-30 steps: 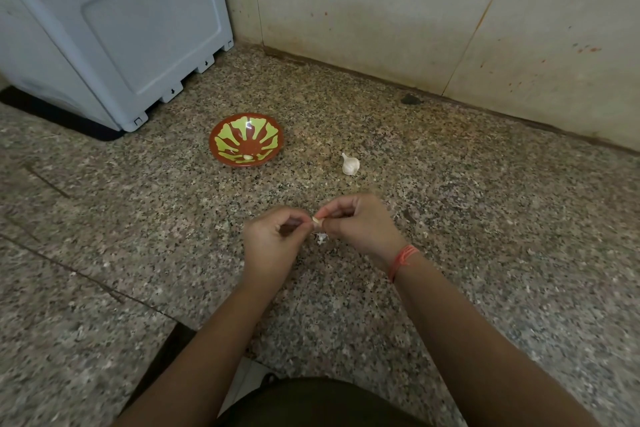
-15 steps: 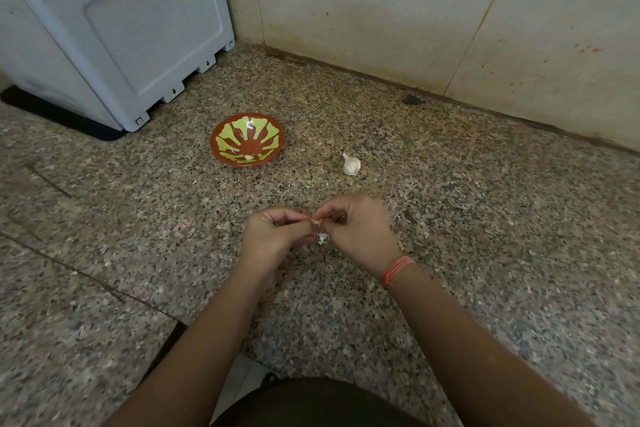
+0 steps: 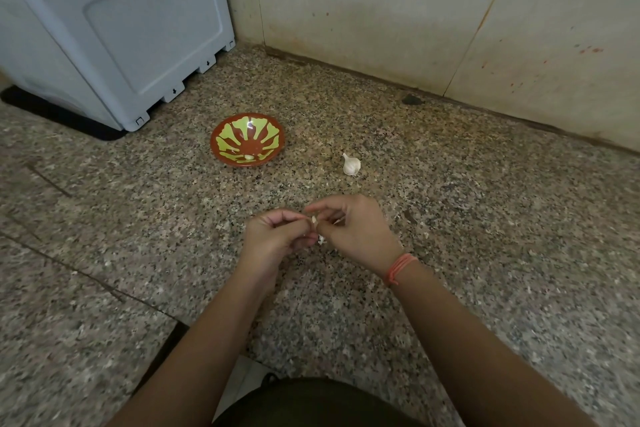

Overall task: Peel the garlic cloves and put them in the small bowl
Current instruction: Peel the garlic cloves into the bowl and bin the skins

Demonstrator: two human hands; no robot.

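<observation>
My left hand [image 3: 277,239] and right hand [image 3: 356,236] meet over the speckled floor [image 3: 485,218], both pinching one garlic clove [image 3: 314,219] between thumb and fingertips. A scrap of skin [image 3: 321,240] lies just below it. The small bowl [image 3: 242,142] sits farther off to the left, one peeled clove [image 3: 248,157] inside. A garlic bulb [image 3: 351,165] rests far right of it, nothing between. A grey appliance [image 3: 114,28] stands far left.
</observation>
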